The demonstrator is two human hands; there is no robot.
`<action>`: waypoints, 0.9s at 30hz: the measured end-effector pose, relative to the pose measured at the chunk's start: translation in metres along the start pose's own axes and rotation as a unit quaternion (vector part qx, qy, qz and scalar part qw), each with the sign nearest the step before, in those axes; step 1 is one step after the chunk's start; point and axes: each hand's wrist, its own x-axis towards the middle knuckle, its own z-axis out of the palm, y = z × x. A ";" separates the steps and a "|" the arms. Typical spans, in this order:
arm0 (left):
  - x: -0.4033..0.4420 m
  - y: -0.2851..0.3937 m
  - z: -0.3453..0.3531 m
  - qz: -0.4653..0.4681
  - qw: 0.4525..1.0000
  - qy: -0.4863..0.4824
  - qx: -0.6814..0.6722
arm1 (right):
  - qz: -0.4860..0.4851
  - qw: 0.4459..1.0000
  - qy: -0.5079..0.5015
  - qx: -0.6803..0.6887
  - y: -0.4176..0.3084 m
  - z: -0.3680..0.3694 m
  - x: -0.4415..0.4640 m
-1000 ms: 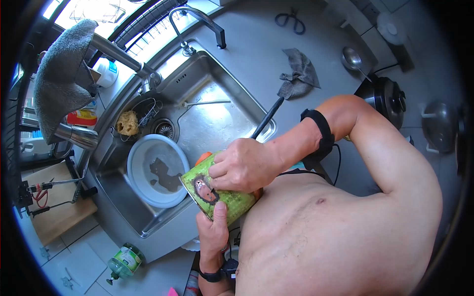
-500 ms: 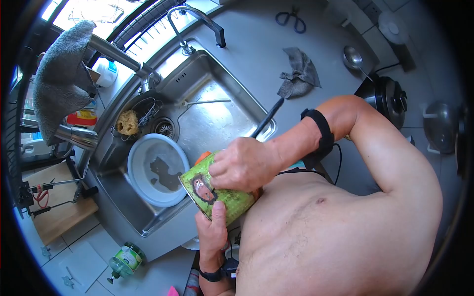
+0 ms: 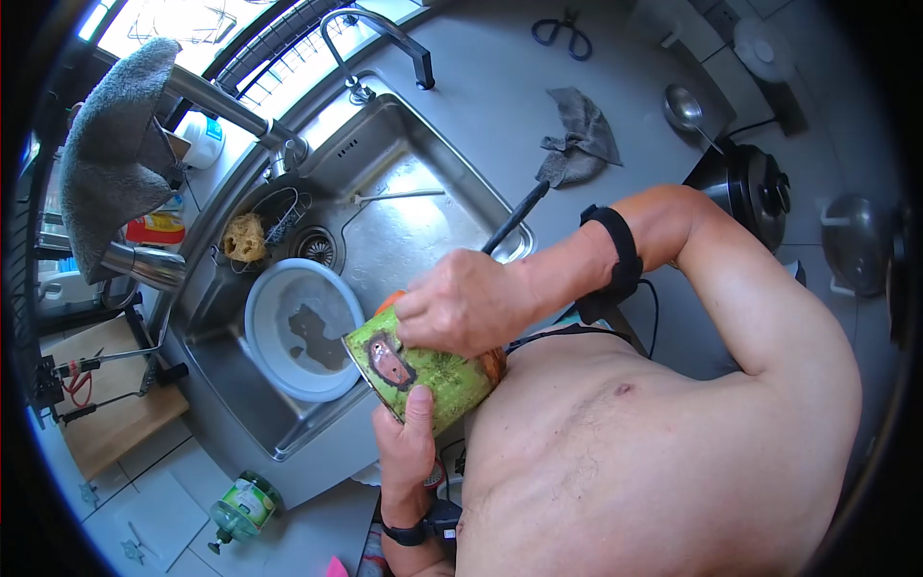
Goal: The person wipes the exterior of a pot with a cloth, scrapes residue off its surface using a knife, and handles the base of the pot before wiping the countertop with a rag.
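Observation:
A chunk of green, mottled pumpkin (image 3: pixel 444 387) is held against the body at the sink's front edge. Its skin carries a brown, scarred patch (image 3: pixel 392 365), and orange shows at its ends. My left hand (image 3: pixel 404 447) grips it from below, thumb lying on the skin. Closed over the upper side, my right hand (image 3: pixel 461 303) holds a tool with a long black handle (image 3: pixel 517 219) that sticks out behind the fist. The working end of the tool is hidden by the fingers, so its kind cannot be told.
In the steel sink (image 3: pixel 423 226) sits a white basin (image 3: pixel 258 337) holding cloudy water. A sponge (image 3: pixel 245 238) rests near the drain. On the counter are a grey cloth (image 3: pixel 582 135), scissors (image 3: pixel 562 37) and a ladle (image 3: pixel 685 111). A green bottle (image 3: pixel 245 505) stands at lower left.
Both hands and the pumpkin have shifted slightly left in view. My right hand has moved a little up along the skin, its black handle tilting slightly; both grips stay closed.

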 end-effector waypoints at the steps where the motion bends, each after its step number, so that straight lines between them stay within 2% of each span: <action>1: -0.001 -0.001 -0.002 -0.003 1.000 -0.003 0.018 | 0.008 1.000 -0.005 -0.012 0.003 0.000 0.001; 3: -0.003 -0.003 -0.008 -0.007 0.998 -0.009 0.054 | -0.012 1.000 0.004 -0.002 -0.008 -0.004 -0.003; 6: -0.001 -0.001 0.001 -0.005 1.000 0.004 0.004 | -0.008 1.000 0.010 0.003 -0.007 -0.005 -0.005; 9: -0.002 -0.002 -0.005 0.002 0.999 -0.005 0.045 | -0.010 1.000 0.010 -0.002 -0.004 -0.006 0.000; 11: -0.001 -0.002 -0.006 -0.004 1.000 -0.006 0.028 | -0.020 0.999 0.019 0.018 -0.011 -0.002 -0.007; 14: -0.002 -0.002 -0.003 -0.003 1.000 -0.007 0.018 | 0.007 1.000 0.003 0.002 0.002 0.000 0.003; 18: -0.003 -0.005 -0.005 0.001 1.000 0.002 0.016 | -0.036 0.999 0.015 0.020 -0.018 -0.002 -0.009; 27: -0.001 -0.003 -0.004 -0.004 1.000 -0.004 0.013 | -0.005 1.000 -0.002 -0.014 0.000 -0.003 0.004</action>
